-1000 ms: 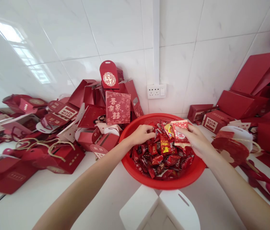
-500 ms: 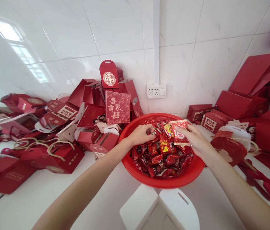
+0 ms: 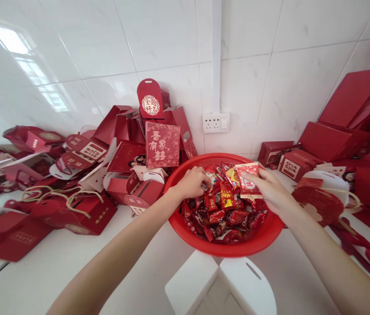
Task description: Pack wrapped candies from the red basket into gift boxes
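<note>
A red plastic basket (image 3: 226, 250) stands on the white table, filled with wrapped candies (image 3: 216, 216), mostly in red wrappers. At its right side, my right hand (image 3: 272, 188) is closed on a red-and-white patterned snack packet (image 3: 249, 180), held between thumb and fingers above the candies. My left hand (image 3: 193, 183) reaches over the left rim with its fingers curled down among the candies. What sits between those fingertips is mostly hidden. In front of the basket is an opened white box (image 3: 191, 282) with raised flaps, cut off by the lower edge of the view.
Red gift boxes (image 3: 89, 212), some with rope handles, are heaped on the left. One box with gold characters (image 3: 162, 145) stands behind the basket. More red boxes (image 3: 331, 142) are piled on the right. A wall socket (image 3: 216, 123) is on the tiled wall behind.
My left hand has shifted slightly, its fingers curling lower, and a pale wrapper shows more beside them. My right hand still holds the packet in nearly the same place. The view has tilted slightly.
</note>
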The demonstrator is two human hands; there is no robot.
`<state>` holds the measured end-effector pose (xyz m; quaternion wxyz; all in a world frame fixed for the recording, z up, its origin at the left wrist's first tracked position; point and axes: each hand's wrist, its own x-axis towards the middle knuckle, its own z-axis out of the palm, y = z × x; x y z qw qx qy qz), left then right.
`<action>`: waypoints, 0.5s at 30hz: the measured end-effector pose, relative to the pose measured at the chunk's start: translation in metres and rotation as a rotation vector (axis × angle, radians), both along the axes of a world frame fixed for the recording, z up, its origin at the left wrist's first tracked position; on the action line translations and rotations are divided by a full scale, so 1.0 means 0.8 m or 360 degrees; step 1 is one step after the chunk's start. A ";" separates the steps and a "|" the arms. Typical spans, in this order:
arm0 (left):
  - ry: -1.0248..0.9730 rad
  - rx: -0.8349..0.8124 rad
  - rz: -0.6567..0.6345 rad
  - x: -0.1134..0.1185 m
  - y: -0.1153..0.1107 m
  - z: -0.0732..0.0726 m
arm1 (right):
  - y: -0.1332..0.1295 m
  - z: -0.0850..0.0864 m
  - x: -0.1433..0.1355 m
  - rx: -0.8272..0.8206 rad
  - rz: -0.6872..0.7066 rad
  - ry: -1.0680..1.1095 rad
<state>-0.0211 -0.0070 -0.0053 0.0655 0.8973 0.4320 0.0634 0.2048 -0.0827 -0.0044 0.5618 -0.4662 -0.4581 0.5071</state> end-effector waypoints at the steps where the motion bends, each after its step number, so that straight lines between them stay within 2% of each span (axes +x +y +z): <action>1: 0.0080 -0.0034 -0.0041 0.000 -0.002 0.002 | 0.000 0.001 0.000 0.0002 -0.0008 0.0001; 3: 0.0188 -0.0080 -0.0093 0.001 -0.007 0.007 | -0.001 0.003 -0.001 0.0003 -0.0023 0.0006; 7: 0.0257 -0.0072 -0.0061 0.003 -0.013 0.013 | -0.002 0.004 -0.002 -0.0038 -0.0014 0.0051; 15: 0.0315 0.0007 -0.0005 0.004 -0.015 0.013 | -0.002 0.002 -0.002 -0.0061 -0.0004 0.0075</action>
